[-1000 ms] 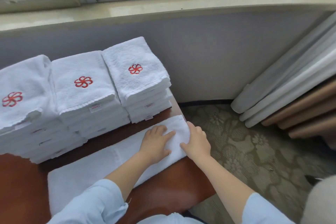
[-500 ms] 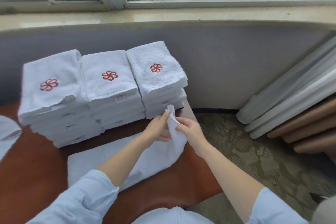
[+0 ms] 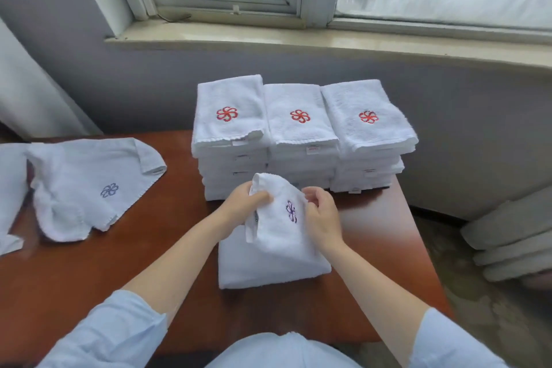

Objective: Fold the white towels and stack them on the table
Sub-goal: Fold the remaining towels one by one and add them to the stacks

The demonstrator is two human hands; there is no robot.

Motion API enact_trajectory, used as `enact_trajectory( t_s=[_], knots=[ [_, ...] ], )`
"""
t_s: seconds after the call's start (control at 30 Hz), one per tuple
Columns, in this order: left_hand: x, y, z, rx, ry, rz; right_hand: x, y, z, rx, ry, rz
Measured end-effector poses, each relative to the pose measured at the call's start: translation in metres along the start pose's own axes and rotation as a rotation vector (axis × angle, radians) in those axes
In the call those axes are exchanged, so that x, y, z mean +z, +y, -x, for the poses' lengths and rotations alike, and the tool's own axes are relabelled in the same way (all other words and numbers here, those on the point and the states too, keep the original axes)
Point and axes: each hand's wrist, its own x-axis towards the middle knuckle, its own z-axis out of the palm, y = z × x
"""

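Head view: in the lower middle of the frame, the left hand [image 3: 243, 203] pinches the raised flap of a white towel [image 3: 277, 254], fingers closed on its upper left edge. The right hand [image 3: 321, 218] holds the flap's right edge, fingers curled; how firmly it grips I cannot tell. The towel's lower half lies on the wooden table [image 3: 104, 272], just in front of 3 stacks of folded towels [image 3: 301, 140] at centre. Unfolded towels [image 3: 86, 185] sprawl at middle left.

Risks, as I judge them: the flap coming down skewed, since it hangs twisted, leaving edges misaligned; or a knuckle nudging the nearest stack, which sits close behind the hands.
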Motion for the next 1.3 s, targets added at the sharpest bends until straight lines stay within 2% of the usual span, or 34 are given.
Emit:
enact_trajectory(
  t_s=[0.17,0.4,0.47,0.53,0.63,0.7,0.73,0.8,0.9,1.0,1.13,1.23,1.3],
  knots=[
    [-0.052,-0.06,0.006,-0.097,0.046,0.004,0.052,0.008,0.024,-0.104,-0.155,0.298],
    [-0.083,-0.123,-0.006,-0.182,0.093,-0.079,0.086,0.029,0.039,-0.193,-0.288,0.744],
    [-0.085,-0.132,-0.009,-0.168,0.129,-0.203,0.091,0.038,0.041,-0.152,-0.363,0.829],
    [-0.085,-0.133,-0.009,-0.12,0.162,-0.432,0.096,0.045,0.039,-0.124,-0.408,0.887],
    [-0.084,-0.137,-0.01,0.151,0.182,-0.871,0.101,0.048,0.033,-0.092,-0.428,0.94],
    [-0.087,-0.14,-0.013,0.345,0.062,-1.077,0.103,0.05,0.031,-0.083,-0.438,0.965],
    [-0.09,-0.142,-0.015,0.379,-0.042,-1.116,0.104,0.05,0.031,-0.078,-0.444,0.975],
    [-0.096,-0.143,-0.017,0.321,-0.225,-1.101,0.104,0.051,0.031,-0.076,-0.453,0.994],
    [-0.104,-0.137,-0.023,0.224,-0.37,-1.09,0.103,0.051,0.032,-0.077,-0.47,1.025],
    [-0.106,-0.13,-0.027,0.191,-0.401,-1.188,0.1,0.047,0.032,-0.084,-0.5,1.026],
    [-0.094,-0.13,-0.022,0.226,-0.349,-1.399,0.093,0.044,0.044,-0.116,-0.466,0.973],
    [-0.083,-0.132,-0.017,0.196,-0.367,-1.462,0.087,0.048,0.063,-0.13,-0.348,0.902],
    [-0.075,-0.133,-0.014,0.153,-0.402,-1.406,0.083,0.052,0.076,-0.064,-0.225,0.886]
  ],
)
